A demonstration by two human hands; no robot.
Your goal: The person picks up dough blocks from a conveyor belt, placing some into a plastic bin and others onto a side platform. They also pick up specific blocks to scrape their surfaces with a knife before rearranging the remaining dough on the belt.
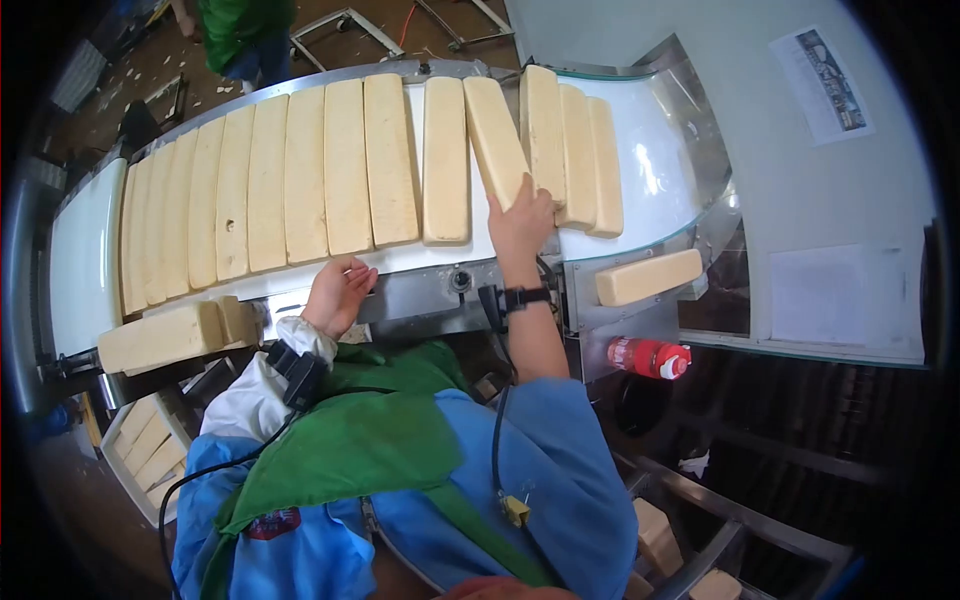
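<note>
— Across the white belt (655,185) I see pale slabs lying side by side, long axes crosswise. Which one is handled?

— My right hand (520,222) lies flat, fingers spread, on the tilted slab (496,130); its far end leans left, out of line with its neighbours. I judge it is pressing, not clasping.

— And the left hand (338,293)?

— Loosely curled at the belt's near edge, holding nothing.
</note>
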